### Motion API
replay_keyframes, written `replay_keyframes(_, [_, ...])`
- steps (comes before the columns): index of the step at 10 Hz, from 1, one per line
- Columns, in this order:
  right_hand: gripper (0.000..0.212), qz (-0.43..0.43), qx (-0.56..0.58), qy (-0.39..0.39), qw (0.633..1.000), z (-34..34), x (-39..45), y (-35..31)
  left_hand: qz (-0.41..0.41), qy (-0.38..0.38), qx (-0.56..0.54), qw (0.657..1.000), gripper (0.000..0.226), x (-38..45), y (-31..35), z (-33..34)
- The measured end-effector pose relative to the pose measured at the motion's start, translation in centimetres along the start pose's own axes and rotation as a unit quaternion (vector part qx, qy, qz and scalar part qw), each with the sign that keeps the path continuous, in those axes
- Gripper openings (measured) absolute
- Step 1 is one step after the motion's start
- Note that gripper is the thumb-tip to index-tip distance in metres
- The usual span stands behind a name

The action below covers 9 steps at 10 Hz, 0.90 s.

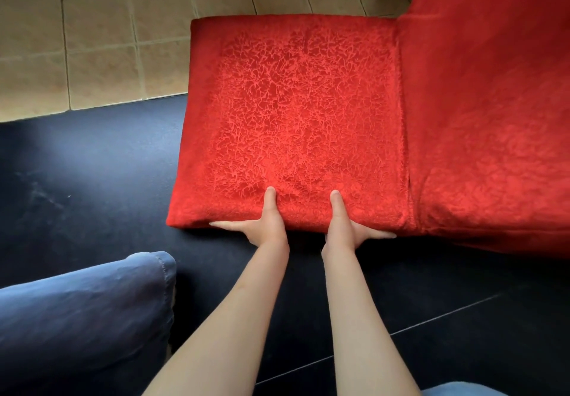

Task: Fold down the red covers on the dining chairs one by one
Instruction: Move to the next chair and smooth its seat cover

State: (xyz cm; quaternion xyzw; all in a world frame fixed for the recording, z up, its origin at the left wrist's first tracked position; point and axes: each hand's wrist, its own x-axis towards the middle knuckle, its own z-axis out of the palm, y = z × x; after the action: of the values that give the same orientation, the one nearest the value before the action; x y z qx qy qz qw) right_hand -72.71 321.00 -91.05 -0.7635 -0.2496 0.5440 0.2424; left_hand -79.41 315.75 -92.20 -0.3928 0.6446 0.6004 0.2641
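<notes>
A dining chair fills the upper right, wrapped in a red cover (296, 112) with a crinkled pattern over the square seat and the backrest (493, 102) at the right. My left hand (262, 221) and my right hand (348, 226) grip the seat's near edge side by side. Each thumb lies on top of the fabric. The fingers run along and under the cover's lower rim, partly hidden. The cover's side panel hangs down over the near edge between and beside my hands.
The chair stands on a dark glossy floor (92, 180) that meets beige tiles (92, 41) at the top left. My knee in blue jeans (83, 312) is at the lower left, close to the seat's near corner.
</notes>
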Motion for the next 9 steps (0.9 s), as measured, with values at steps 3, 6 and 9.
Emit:
replay_keyframes(3, [0.142, -0.001, 0.062, 0.020, 0.998, 0.6, -2.8, -0.5, -0.015, -0.010, 0.035, 0.999, 0.133, -0.3, 2.3, -1.3])
replay_keyframes(6, [0.147, 0.019, 0.057, 0.057, 0.997, 1.2, -7.5, -2.5, -0.041, 0.014, 0.067, 0.997, 0.136, -2.6, 6.9, -3.2])
replay_keyframes(9, [0.147, 0.038, 0.015, 0.079, 0.996, -0.7, -12.8, -3.7, -0.062, 0.035, 0.116, 0.991, 0.141, -5.7, 9.5, -6.9])
